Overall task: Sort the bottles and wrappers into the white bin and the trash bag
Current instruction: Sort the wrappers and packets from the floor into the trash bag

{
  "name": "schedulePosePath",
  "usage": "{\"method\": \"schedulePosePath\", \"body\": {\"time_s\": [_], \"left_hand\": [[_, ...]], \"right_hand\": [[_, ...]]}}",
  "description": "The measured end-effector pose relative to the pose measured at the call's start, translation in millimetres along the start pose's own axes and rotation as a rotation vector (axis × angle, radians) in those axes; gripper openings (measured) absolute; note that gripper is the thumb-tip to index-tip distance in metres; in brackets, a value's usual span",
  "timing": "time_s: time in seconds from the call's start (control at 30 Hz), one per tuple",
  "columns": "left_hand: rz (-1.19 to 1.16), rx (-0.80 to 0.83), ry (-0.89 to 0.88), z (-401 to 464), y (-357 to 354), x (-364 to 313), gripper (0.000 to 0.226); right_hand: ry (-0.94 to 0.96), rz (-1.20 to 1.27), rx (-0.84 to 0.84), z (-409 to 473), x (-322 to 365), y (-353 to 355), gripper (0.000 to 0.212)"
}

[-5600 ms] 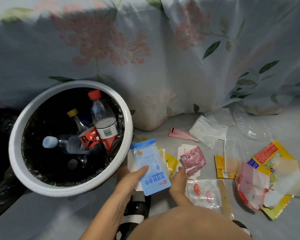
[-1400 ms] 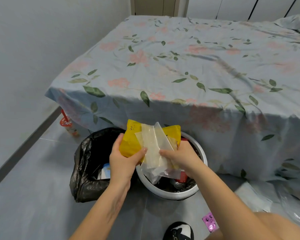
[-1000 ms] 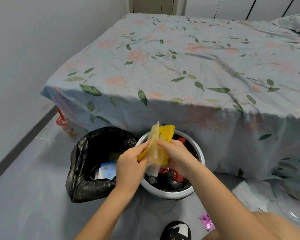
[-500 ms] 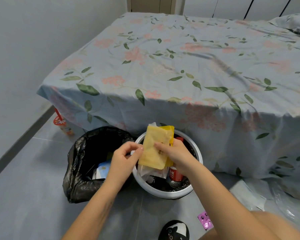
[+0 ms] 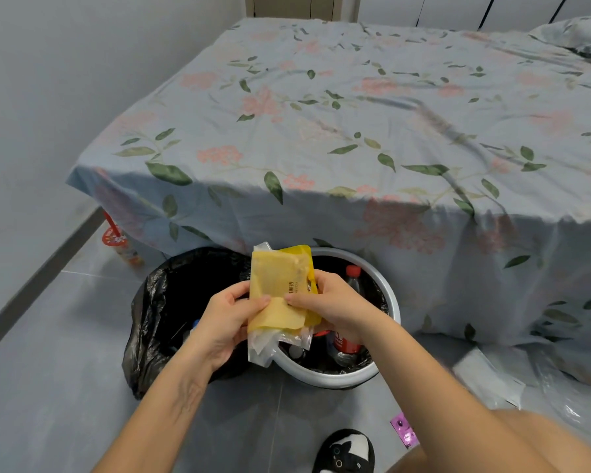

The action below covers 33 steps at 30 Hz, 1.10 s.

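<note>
A bundle of folded wrappers, a yellow wrapper (image 5: 280, 285) over clear plastic ones (image 5: 263, 346), is held upright between both hands above the gap between the two containers. My left hand (image 5: 226, 319) grips its left edge, thumb on the front. My right hand (image 5: 331, 303) grips its right edge. The white bin (image 5: 338, 373) sits on the floor behind the bundle, with a red-capped bottle (image 5: 350, 322) and others inside. The black trash bag (image 5: 157, 322) stands open to its left, with some wrappers in it.
A bed with a floral sheet (image 5: 355, 131) rises just behind the bin and bag. A drink cup (image 5: 120, 242) stands by the bed's left corner. Clear bags (image 5: 492, 380) and a small purple wrapper (image 5: 405, 430) lie on the grey floor at right. A black-and-white slipper (image 5: 345, 450) is at bottom.
The wrappers were gathered from the floor and brought over the bin. In the last second both hands have folded and pressed the yellow wrapper flat into a compact bundle.
</note>
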State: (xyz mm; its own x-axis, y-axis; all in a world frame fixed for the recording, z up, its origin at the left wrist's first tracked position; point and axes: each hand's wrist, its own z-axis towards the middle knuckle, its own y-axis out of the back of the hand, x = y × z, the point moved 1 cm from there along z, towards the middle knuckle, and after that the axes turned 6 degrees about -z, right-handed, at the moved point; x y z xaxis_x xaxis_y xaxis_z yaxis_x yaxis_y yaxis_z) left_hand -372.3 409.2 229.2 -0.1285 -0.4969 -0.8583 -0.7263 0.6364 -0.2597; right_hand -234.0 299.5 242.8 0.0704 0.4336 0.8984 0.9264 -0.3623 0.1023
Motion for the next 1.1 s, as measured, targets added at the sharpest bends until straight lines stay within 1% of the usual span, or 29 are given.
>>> {"method": "schedulePosePath", "body": {"time_s": [0.07, 0.13, 0.2, 0.23, 0.27, 0.3, 0.33, 0.37, 0.4, 0.47, 0.5, 0.57, 0.63, 0.67, 0.7, 0.73, 0.77, 0.8, 0.83, 0.87, 0.9, 0.97, 1.0, 1.03, 1.07, 1.1], "left_hand": [[-0.023, 0.023, 0.014, 1.4, 0.3, -0.6, 0.024], [-0.1, 0.063, 0.049, 2.0, 0.5, -1.8, 0.026], [-0.266, 0.113, 0.122, 1.6, 3.7, -4.1, 0.028], [-0.376, 0.145, 0.181, 1.1, 6.8, -5.0, 0.032], [-0.47, 0.184, 0.238, 0.8, 10.6, -5.9, 0.042], [-0.509, 0.219, 0.28, 1.2, 14.3, -7.1, 0.054], [-0.491, 0.254, 0.306, 0.9, 16.8, -8.3, 0.064], [-0.432, 0.284, 0.324, -0.2, 17.2, -9.0, 0.07], [-0.349, 0.303, 0.328, -0.8, 16.3, -8.1, 0.069], [-0.213, 0.295, 0.286, -1.5, 9.9, -6.0, 0.05], [-0.178, 0.272, 0.249, -1.1, 8.0, -4.8, 0.042], [-0.148, 0.215, 0.19, 2.7, 10.7, -0.1, 0.038], [-0.159, 0.138, 0.171, 5.0, 16.0, 2.2, 0.04], [-0.17, 0.109, 0.167, 5.8, 18.3, 2.8, 0.041], [-0.18, 0.093, 0.159, 6.0, 19.5, 2.9, 0.04], [-0.186, 0.082, 0.142, 5.4, 19.8, 2.0, 0.036], [-0.185, 0.065, 0.119, 4.5, 20.3, 1.1, 0.03], [-0.177, 0.044, 0.092, 3.8, 20.9, 0.7, 0.025], [-0.167, 0.024, 0.065, 3.1, 21.1, 0.2, 0.023], [-0.153, 0.01, 0.038, 2.2, 21.6, 0.1, 0.022], [-0.136, -0.001, 0.011, 1.3, 21.9, 0.4, 0.021], [-0.084, -0.008, -0.035, -0.4, 20.5, 2.1, 0.021], [-0.03, -0.011, -0.064, -0.7, 20.1, 2.7, 0.02], [0.065, -0.018, -0.112, -0.2, 20.1, 1.8, 0.018], [0.197, -0.025, -0.185, 2.0, 21.9, -0.4, 0.017], [0.342, -0.018, -0.259, 4.7, 23.9, -4.0, 0.017]], "right_hand": [[0.028, 0.039, -0.002, 1.6, -1.4, 0.2, 0.023], [0.085, 0.067, -0.017, 2.4, -1.1, -0.6, 0.017], [0.154, 0.043, -0.07, 3.6, 0.4, -0.2, 0.012], [0.192, -0.008, -0.11, 5.0, 1.1, 1.1, 0.011], [0.238, -0.084, -0.152, 5.6, 2.6, 2.2, 0.017], [0.285, -0.189, -0.191, 6.8, 2.9, 2.5, 0.026], [0.327, -0.292, -0.215, 7.2, 3.1, 2.1, 0.034], [0.368, -0.384, -0.224, 7.6, 2.4, 0.1, 0.036], [0.421, -0.467, -0.219, 6.7, 1.9, -3.4, 0.032], [0.523, -0.636, -0.194, 4.4, 2.2, -11.0, 0.021], [0.542, -0.704, -0.18, 4.1, 3.4, -12.7, 0.022], [0.507, -0.746, -0.153, 2.9, 7.0, -12.2, 0.035], [0.429, -0.652, -0.146, 1.3, 9.1, -12.3, 0.051], [0.353, -0.525, -0.128, 2.2, 8.6, -12.1, 0.057], [0.243, -0.316, -0.083, 3.3, 8.6, -12.3, 0.058], [0.119, -0.061, -0.022, 3.5, 10.3, -13.6, 0.053], [0.01, 0.164, 0.043, 4.4, 11.5, -15.2, 0.043], [-0.057, 0.316, 0.099, 3.6, 13.2, -15.7, 0.032], [-0.083, 0.366, 0.143, 3.2, 12.8, -15.4, 0.024], [-0.079, 0.349, 0.159, 3.1, 11.5, -15.9, 0.02], [-0.05, 0.26, 0.139, 5.3, 6.9, -16.9, 0.021], [0.025, -0.042, -0.02, 10.0, -2.2, -19.1, 0.031], [0.057, -0.2, -0.122, 13.2, -5.5, -19.1, 0.031], [0.096, -0.328, -0.205, 15.4, -6.6, -18.5, 0.025], [0.135, -0.413, -0.25, 16.9, -6.2, -17.7, 0.019], [0.175, -0.467, -0.266, 18.0, -5.0, -17.0, 0.018]]}}
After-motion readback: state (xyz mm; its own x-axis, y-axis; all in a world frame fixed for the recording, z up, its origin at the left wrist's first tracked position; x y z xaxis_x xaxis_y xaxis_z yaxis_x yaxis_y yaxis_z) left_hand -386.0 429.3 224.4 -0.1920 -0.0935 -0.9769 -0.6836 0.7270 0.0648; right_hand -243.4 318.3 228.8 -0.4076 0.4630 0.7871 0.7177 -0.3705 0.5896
